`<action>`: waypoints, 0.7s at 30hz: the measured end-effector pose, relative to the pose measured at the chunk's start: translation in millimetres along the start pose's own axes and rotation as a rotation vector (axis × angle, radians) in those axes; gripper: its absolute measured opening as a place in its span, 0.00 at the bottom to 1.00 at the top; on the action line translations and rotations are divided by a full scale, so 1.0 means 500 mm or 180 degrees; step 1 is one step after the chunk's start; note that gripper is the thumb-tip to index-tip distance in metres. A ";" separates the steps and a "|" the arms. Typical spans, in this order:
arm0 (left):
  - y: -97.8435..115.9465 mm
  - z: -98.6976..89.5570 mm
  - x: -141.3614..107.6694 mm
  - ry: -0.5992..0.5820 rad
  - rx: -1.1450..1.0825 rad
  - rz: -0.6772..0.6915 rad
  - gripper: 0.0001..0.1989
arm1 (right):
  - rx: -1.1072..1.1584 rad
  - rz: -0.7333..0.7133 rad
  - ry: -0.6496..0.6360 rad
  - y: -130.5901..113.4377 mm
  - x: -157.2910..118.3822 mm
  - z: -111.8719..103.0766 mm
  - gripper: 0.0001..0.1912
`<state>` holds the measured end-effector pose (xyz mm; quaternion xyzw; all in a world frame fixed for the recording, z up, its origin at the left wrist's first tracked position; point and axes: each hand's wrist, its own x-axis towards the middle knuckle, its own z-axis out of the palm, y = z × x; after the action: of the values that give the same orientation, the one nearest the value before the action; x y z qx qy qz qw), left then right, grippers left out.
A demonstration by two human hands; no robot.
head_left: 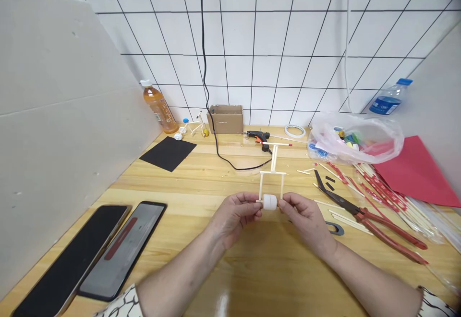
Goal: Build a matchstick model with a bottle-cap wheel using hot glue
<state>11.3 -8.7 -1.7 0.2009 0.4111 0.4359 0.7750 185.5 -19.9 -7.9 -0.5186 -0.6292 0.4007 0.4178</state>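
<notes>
1. White cylindrical wheel (270,202) sits between my hands, threaded on a thin wooden crosspiece (260,201) that runs left to right.
2. My left hand (234,215) pinches the crosspiece just left of the wheel between thumb and fingers. My right hand (304,221) pinches at the wheel's right side, its fingers bunched rather than spread. Neither hand is clearly nearer; the wheel lies about midway.
3. A frame of wooden sticks (272,173) extends straight ahead from the wheel, its long axis pointing away from me towards the tiled wall (237,33).
4. Room is tight on my right: red-handled pliers (382,228) and loose sticks (345,221) lie just beyond that hand.
5. Bare wooden tabletop (259,269) stretches towards me and left, up to two phones (122,249). A glue gun (257,136) lies just past the frame's far end.
</notes>
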 end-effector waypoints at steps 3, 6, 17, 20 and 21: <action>-0.003 0.003 -0.001 0.0048 -0.0079 0.0007 0.14 | 0.0025 -0.0010 0.0045 0.000 -0.003 0.001 0.15; -0.005 0.004 -0.001 0.0082 -0.0130 0.0031 0.15 | 0.0035 -0.0008 0.0072 0.000 -0.004 0.003 0.15; -0.010 0.010 -0.006 0.0105 -0.0201 0.0095 0.15 | 0.0005 -0.0013 0.0172 -0.006 -0.006 0.004 0.14; -0.013 0.011 -0.007 0.0124 -0.0227 0.0142 0.15 | -0.0008 -0.0026 0.0182 -0.006 -0.006 0.005 0.15; -0.014 0.012 -0.007 0.0147 -0.0244 0.0158 0.15 | -0.0013 -0.0031 0.0185 -0.007 -0.005 0.006 0.15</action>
<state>18.8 -15.4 -1.3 0.1711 0.4068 0.4749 0.7614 182.0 -23.2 -6.0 -0.5279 -0.6201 0.3821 0.4367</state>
